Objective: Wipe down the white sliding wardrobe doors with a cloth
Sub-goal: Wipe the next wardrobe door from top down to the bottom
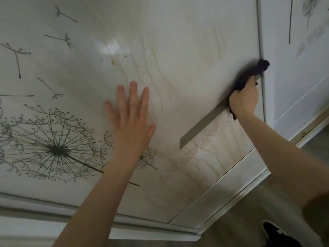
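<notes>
My left hand [130, 120] lies flat on the door [178, 41] near the centre, fingers straight and spread, pointing to 12 o'clock, holding nothing. At 2 o'clock my right hand [243, 102] is curled round a dark purple cloth [249, 75], pressing it against the door's right edge, over the upper end of a grey handle strip [201, 125]. The cloth is blurred. Its long axis runs from 7 to 1 o'clock, and my fist hides its middle. The strip slants the same way. A dandelion print [57, 148] sits at 8 o'clock. A second door [293, 77] lies beyond, at 2 o'clock.
</notes>
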